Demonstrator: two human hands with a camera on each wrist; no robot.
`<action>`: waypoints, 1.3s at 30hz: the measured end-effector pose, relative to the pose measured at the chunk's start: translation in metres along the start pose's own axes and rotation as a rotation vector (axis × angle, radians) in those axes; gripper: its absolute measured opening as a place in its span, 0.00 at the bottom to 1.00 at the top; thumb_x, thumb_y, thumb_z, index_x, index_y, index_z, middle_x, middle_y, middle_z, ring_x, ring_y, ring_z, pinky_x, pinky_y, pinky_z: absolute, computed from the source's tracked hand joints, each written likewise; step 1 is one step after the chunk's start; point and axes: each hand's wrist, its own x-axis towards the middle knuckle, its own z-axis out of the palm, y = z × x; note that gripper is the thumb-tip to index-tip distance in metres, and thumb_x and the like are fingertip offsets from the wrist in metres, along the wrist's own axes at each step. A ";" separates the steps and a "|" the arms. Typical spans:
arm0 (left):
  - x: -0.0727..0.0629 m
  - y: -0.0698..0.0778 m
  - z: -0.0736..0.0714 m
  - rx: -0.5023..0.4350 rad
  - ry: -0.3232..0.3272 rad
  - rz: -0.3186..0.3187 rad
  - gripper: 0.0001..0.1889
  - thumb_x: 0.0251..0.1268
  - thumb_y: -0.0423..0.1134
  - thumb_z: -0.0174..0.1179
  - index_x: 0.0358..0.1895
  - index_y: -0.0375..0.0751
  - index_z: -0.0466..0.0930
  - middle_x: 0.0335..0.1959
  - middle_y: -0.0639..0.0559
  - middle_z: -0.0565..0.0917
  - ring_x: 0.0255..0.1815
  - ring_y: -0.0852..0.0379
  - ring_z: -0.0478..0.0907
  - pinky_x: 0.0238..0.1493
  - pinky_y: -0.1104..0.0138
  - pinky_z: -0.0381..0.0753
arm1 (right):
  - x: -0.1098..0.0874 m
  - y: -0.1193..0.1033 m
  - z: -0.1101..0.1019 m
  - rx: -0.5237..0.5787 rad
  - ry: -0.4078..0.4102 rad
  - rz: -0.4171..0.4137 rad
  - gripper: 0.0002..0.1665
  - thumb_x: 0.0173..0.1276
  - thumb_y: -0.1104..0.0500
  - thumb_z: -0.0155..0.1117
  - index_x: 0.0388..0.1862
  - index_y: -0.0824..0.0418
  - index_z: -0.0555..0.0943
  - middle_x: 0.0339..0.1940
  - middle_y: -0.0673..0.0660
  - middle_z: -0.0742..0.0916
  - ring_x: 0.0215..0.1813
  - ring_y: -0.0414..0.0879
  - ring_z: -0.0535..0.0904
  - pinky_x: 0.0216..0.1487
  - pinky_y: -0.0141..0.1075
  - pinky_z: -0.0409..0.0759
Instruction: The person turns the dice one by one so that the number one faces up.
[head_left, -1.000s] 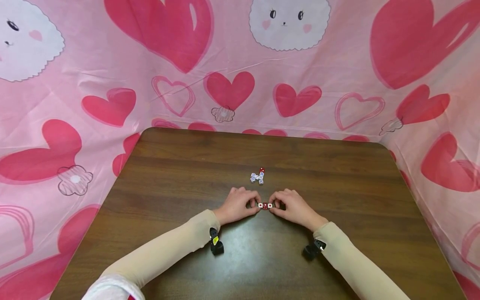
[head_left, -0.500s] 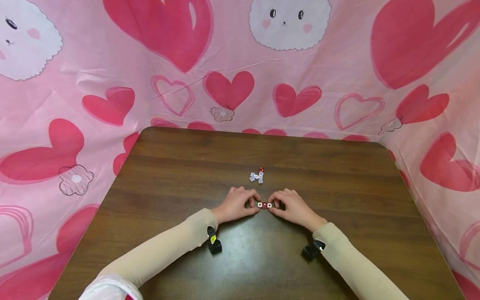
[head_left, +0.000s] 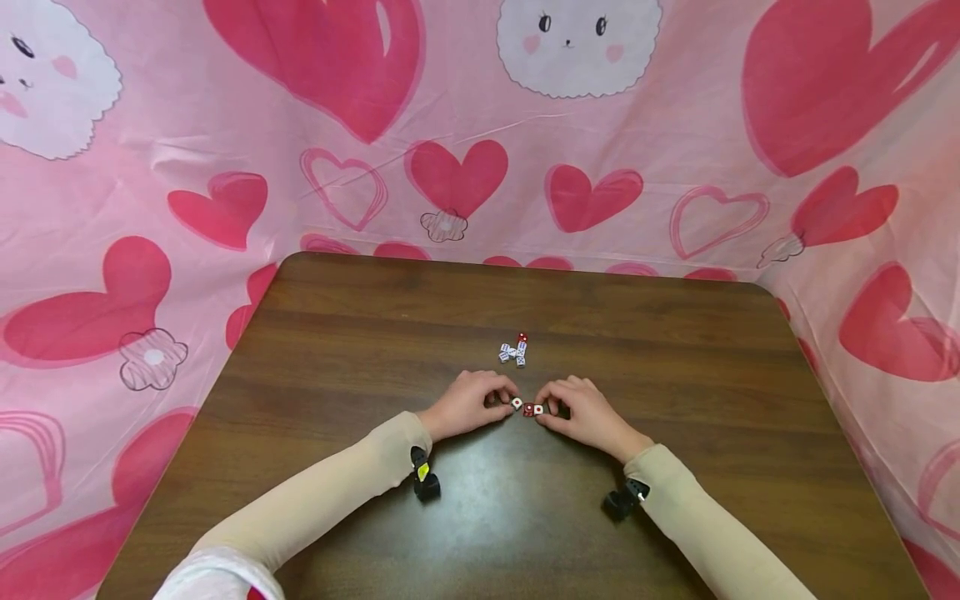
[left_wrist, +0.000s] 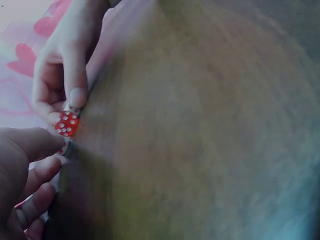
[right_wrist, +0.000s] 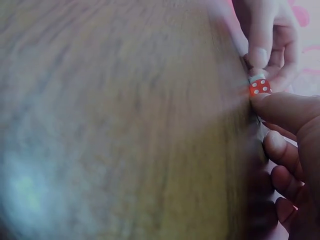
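Between thumb and fingers my left hand [head_left: 468, 404] pinches a white die [head_left: 517, 403], which sits at a slight angle just left of a red die [head_left: 528, 409]. My right hand [head_left: 588, 416] holds another white die [head_left: 538, 409] by its outer side, and that one touches the red die. In the left wrist view, the red die [left_wrist: 67, 123] shows white pips between the two thumbs. The right wrist view has the red die [right_wrist: 260, 87] beyond the right thumb [right_wrist: 280, 107], which hides the white die there.
Several white dice [head_left: 513, 353] and a red die [head_left: 522, 337] lie in a loose cluster farther back on the brown wooden table [head_left: 375, 333]. A pink cloth [head_left: 465, 100] with hearts hangs behind the table and at both sides.
Earlier the three dice stood in one row. Now the left hand has drawn its white die slightly left and back, turning it and opening a small gap. The right hand stays nearly still.
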 end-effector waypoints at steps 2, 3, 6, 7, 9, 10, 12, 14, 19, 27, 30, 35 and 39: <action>0.000 0.001 0.003 0.053 0.006 0.012 0.10 0.69 0.41 0.70 0.50 0.50 0.87 0.37 0.61 0.86 0.38 0.63 0.77 0.50 0.61 0.70 | 0.000 0.001 0.001 0.006 0.006 -0.003 0.12 0.64 0.55 0.79 0.42 0.47 0.83 0.28 0.39 0.76 0.35 0.37 0.65 0.44 0.40 0.61; 0.000 0.002 0.003 0.066 0.009 0.008 0.10 0.68 0.42 0.71 0.50 0.50 0.87 0.37 0.62 0.86 0.38 0.63 0.76 0.50 0.60 0.68 | -0.001 0.002 0.002 0.008 0.009 -0.004 0.12 0.64 0.55 0.79 0.42 0.47 0.83 0.28 0.39 0.76 0.35 0.37 0.65 0.44 0.40 0.61; 0.000 0.004 0.006 0.075 0.028 -0.006 0.08 0.67 0.42 0.72 0.47 0.51 0.86 0.35 0.62 0.86 0.38 0.62 0.75 0.49 0.59 0.67 | -0.001 0.003 0.003 0.005 0.021 -0.009 0.12 0.64 0.54 0.79 0.42 0.47 0.83 0.28 0.38 0.75 0.35 0.37 0.65 0.44 0.40 0.61; 0.000 0.004 0.007 0.079 0.033 -0.012 0.08 0.67 0.42 0.72 0.46 0.51 0.86 0.35 0.63 0.86 0.38 0.62 0.75 0.49 0.59 0.67 | -0.001 0.003 0.004 0.003 0.025 -0.010 0.12 0.64 0.54 0.79 0.42 0.47 0.83 0.28 0.38 0.75 0.35 0.37 0.65 0.43 0.40 0.61; 0.000 0.004 0.009 0.089 0.040 -0.020 0.08 0.66 0.44 0.73 0.44 0.52 0.85 0.34 0.63 0.86 0.38 0.62 0.75 0.49 0.60 0.67 | -0.001 0.004 0.004 -0.003 0.031 -0.014 0.12 0.64 0.54 0.79 0.42 0.47 0.83 0.28 0.38 0.75 0.34 0.37 0.65 0.43 0.40 0.61; 0.000 0.004 0.010 0.095 0.045 -0.020 0.08 0.66 0.44 0.73 0.43 0.52 0.85 0.33 0.64 0.85 0.37 0.62 0.75 0.48 0.60 0.67 | -0.001 0.004 0.005 -0.004 0.033 -0.015 0.12 0.64 0.54 0.79 0.42 0.47 0.83 0.28 0.38 0.75 0.35 0.37 0.65 0.43 0.40 0.61; 0.000 0.003 0.011 0.105 0.056 -0.020 0.08 0.65 0.45 0.73 0.42 0.53 0.85 0.32 0.65 0.85 0.36 0.63 0.74 0.48 0.60 0.68 | -0.001 0.004 0.005 -0.002 0.034 -0.014 0.12 0.64 0.54 0.79 0.42 0.47 0.83 0.28 0.38 0.75 0.34 0.37 0.65 0.43 0.40 0.61; 0.000 0.003 0.013 0.114 0.064 -0.015 0.08 0.64 0.45 0.74 0.41 0.53 0.85 0.31 0.65 0.84 0.35 0.63 0.73 0.47 0.60 0.68 | -0.001 0.003 0.004 0.004 0.033 -0.011 0.12 0.64 0.55 0.79 0.42 0.47 0.83 0.28 0.38 0.75 0.34 0.37 0.65 0.43 0.40 0.61; -0.001 0.000 0.014 0.118 0.042 -0.008 0.08 0.65 0.46 0.73 0.43 0.54 0.85 0.31 0.67 0.83 0.35 0.64 0.71 0.49 0.59 0.67 | -0.001 0.002 0.003 0.011 0.026 0.000 0.12 0.65 0.55 0.78 0.42 0.47 0.83 0.28 0.39 0.75 0.35 0.37 0.64 0.44 0.40 0.60; 0.004 -0.010 -0.006 -0.143 -0.001 -0.040 0.07 0.69 0.37 0.69 0.47 0.44 0.85 0.35 0.57 0.85 0.37 0.64 0.79 0.49 0.66 0.76 | 0.000 0.001 0.003 0.012 0.016 0.015 0.12 0.65 0.54 0.78 0.42 0.46 0.83 0.28 0.38 0.75 0.35 0.37 0.64 0.44 0.40 0.60; 0.011 -0.017 -0.014 -0.189 0.087 -0.083 0.03 0.71 0.34 0.66 0.44 0.41 0.85 0.35 0.53 0.85 0.36 0.62 0.80 0.43 0.67 0.80 | 0.000 0.001 0.003 0.008 0.021 0.018 0.12 0.65 0.54 0.78 0.42 0.46 0.83 0.28 0.38 0.75 0.35 0.37 0.64 0.44 0.40 0.60; 0.025 -0.027 -0.019 -0.143 0.196 -0.235 0.03 0.73 0.37 0.65 0.42 0.42 0.85 0.34 0.53 0.86 0.34 0.61 0.80 0.42 0.65 0.80 | 0.000 0.001 0.005 0.005 0.033 0.017 0.12 0.64 0.54 0.79 0.41 0.46 0.83 0.27 0.38 0.75 0.34 0.36 0.64 0.43 0.39 0.61; 0.035 -0.027 -0.019 -0.089 0.191 -0.356 0.06 0.73 0.44 0.66 0.42 0.46 0.85 0.33 0.56 0.86 0.33 0.61 0.80 0.38 0.63 0.78 | 0.000 0.001 0.007 -0.004 0.038 0.014 0.12 0.64 0.54 0.79 0.41 0.46 0.83 0.27 0.38 0.75 0.34 0.35 0.64 0.43 0.39 0.61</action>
